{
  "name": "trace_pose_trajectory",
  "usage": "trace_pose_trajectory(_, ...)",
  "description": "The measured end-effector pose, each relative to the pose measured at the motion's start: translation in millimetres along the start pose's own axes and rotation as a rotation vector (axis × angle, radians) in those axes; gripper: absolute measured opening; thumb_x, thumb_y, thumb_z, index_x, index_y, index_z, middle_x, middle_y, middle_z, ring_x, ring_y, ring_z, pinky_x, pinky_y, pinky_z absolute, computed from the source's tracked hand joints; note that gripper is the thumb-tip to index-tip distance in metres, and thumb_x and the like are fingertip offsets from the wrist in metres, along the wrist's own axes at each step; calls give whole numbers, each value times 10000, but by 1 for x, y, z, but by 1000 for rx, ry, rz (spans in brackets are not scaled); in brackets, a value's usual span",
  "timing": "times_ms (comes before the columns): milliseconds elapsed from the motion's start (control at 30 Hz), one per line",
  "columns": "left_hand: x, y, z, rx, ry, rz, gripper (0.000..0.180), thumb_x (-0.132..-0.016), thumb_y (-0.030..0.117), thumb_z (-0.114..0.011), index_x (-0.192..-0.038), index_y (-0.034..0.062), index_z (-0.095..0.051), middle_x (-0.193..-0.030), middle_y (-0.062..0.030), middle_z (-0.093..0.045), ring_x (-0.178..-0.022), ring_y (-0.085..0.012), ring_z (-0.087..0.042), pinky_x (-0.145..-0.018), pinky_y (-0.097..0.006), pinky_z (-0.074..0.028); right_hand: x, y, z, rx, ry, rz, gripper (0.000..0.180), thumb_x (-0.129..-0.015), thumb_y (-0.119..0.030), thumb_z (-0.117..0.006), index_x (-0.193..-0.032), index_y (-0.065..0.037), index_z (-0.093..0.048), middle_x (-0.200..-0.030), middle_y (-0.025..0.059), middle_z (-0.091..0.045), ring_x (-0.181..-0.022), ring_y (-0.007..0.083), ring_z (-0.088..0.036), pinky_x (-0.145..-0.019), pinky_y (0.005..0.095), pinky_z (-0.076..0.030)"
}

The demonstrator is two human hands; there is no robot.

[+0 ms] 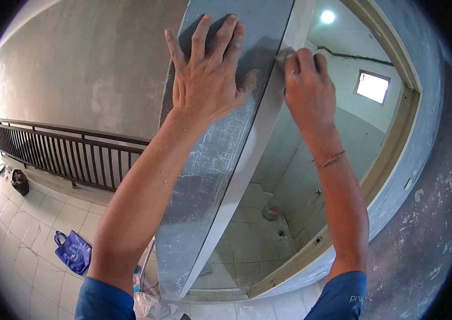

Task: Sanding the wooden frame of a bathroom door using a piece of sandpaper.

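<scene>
The left hand (210,74) lies open with its fingers spread, palm against the scuffed blue-grey wall face (199,181), just beside the doorway. The right hand (309,85) is closed, fingers curled and pinching a small grey piece (285,53), mostly hidden and too small to identify, at the upper part of the pale door jamb (273,101). A thin cord bracelet (332,159) circles the right wrist. Through the doorway show a tiled room with a lit ceiling lamp (328,17), a small bright window (372,87) and a bucket (271,209) on its floor. Off to the left, a dark metal railing (71,152) runs along the grey wall, and a blue tote bag (74,252) lies on the white floor tiles (34,240), well apart from both hands.
</scene>
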State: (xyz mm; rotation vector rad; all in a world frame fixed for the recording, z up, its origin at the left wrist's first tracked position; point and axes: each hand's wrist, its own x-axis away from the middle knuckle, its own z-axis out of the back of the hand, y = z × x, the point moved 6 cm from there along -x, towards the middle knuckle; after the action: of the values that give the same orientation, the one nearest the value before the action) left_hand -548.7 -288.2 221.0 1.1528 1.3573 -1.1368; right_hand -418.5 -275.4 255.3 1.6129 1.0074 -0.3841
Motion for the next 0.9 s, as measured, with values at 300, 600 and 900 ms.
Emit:
trace_pose_trajectory(300,-3,0,3,36,38,23,742,-809,448,-660,-1420,128,-385,-1477,-6,-307,-1373,-283,-218,-1060,-723,-161,-11,-5,-2,-60,-46,-55,82,-736,-48,-640,-804,-3,-626,-863,46,-489,-836,199,-555,-607,236,-589)
trace_pose_trajectory(600,5,9,-3,93,25,48,737,-794,386,-657,-1416,95,-389,-1488,-35,-286,-1382,-323,-186,-1041,-741,-110,-20,-1,-14,-49,-63,-99,122,-737,-78,-629,-834,-6,-645,-873,68,-510,-844,236,-557,-604,262,-577)
trace_pose_trajectory(900,11,13,3,166,22,21,659,-771,368,-603,-1341,60,-483,-1463,-57,-306,-1384,-344,-162,-1022,-769,-32,-14,0,-10,-149,-34,-151,148,-735,-50,-626,-869,10,-627,-888,89,-506,-827,249,-552,-618,277,-572)
